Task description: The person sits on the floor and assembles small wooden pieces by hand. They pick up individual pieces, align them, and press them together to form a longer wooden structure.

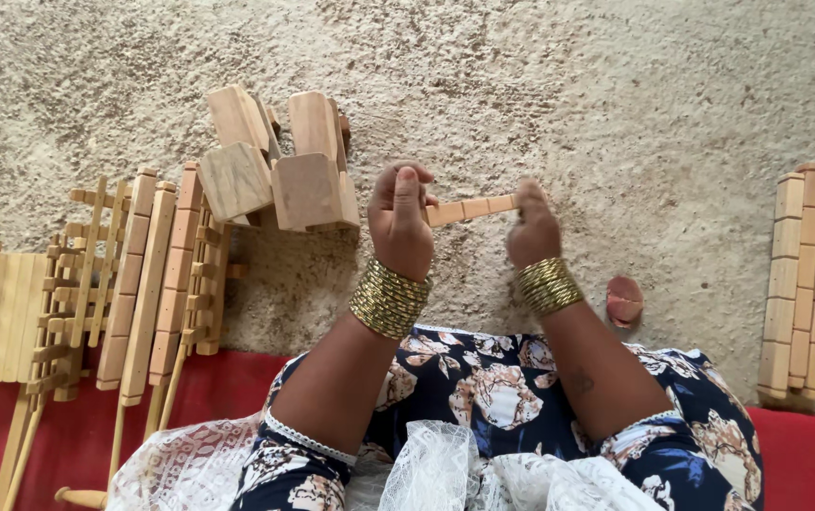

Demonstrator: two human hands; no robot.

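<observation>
Ground: a rough sandy floor (pixel 616 85) is filling most of the view, with a red mat (pixel 810 459) running along its near edge.
Wooden frames: slatted wooden assemblies (pixel 133 284) are lying at about 9 o'clock from the hands, slats pointing toward 12 o'clock.
Grooved blocks: four chunky wooden blocks (pixel 280 166) are sitting clustered at 10 o'clock, just beside the left hand.
Slat bundle: a stack of notched wooden slats (pixel 800 284) is lying at 3 o'clock, well apart from the hands, long axis running 12 to 6.
Held piece: a short segmented wooden stick (pixel 469 208) is lying between the two hands, its long axis running 9 to 3, tilting slightly up toward 3 o'clock.
Left hand: the left hand (pixel 400 222) is curling closed around the stick's 9 o'clock end, thumb pointing up.
Right hand: the right hand (pixel 532 227) is pinching the 3 o'clock end, fingers closed on it.
Nearer hand: both are gripping it equally; neither is nearer.
Small object: a reddish-brown rounded piece (pixel 624 300) is resting at 4 o'clock, near the right wrist.
Packages, labels, signs: none are showing.
</observation>
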